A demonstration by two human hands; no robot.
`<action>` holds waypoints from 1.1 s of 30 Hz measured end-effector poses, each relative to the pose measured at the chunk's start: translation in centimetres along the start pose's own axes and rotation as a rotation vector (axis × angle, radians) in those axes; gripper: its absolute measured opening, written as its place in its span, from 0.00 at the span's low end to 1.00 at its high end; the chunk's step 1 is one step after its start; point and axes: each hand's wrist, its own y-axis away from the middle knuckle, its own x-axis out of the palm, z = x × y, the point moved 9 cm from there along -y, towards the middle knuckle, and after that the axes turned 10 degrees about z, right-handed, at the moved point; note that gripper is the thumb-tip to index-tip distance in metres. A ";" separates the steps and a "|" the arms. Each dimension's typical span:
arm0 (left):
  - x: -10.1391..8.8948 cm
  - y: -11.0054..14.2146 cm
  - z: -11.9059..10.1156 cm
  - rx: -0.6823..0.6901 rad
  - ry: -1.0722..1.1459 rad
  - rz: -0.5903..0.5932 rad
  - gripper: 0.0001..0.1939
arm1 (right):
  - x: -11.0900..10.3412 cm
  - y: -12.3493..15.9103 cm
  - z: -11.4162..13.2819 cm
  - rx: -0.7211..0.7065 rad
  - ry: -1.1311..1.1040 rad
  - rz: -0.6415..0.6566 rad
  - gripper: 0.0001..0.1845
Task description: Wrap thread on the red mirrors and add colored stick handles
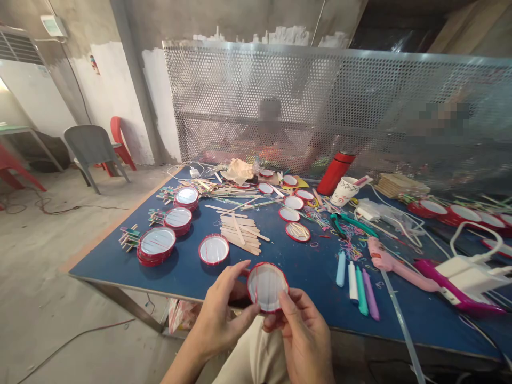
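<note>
A small round disc (268, 288) with a red rim and a pale face crossed by thin lines is held up at the table's front edge. My right hand (304, 325) grips its lower right side, with the thumb on the rim and the other fingers behind. Around the left edge curls my left hand (228, 301), forefinger near the top and thumb at the bottom; its other fingers are partly hidden. Just beyond lies a similar red-rimmed disc (214, 249), flat on the blue table (180, 282). Flat wooden craft sticks (240, 232) lie behind my hands.
Stacks of red-rimmed discs (157, 245) stand at the left. To the right are colored pens (362, 290), a pink glue gun (394, 261), pliers (356, 224), a paper cup (344, 191) and a red bottle (336, 173). A perforated metal screen (240, 80) closes the back.
</note>
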 end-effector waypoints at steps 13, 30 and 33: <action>1.1 -0.5 -2.2 0.110 -0.262 0.091 0.35 | -0.9 0.1 0.2 -0.027 0.024 -0.001 0.21; 0.4 -0.5 0.2 -0.007 0.024 0.058 0.29 | 0.2 0.7 0.3 -0.028 0.045 -0.018 0.23; -0.5 -0.2 0.8 -0.010 0.015 -0.046 0.18 | 0.7 1.1 0.5 -0.037 0.115 -0.018 0.24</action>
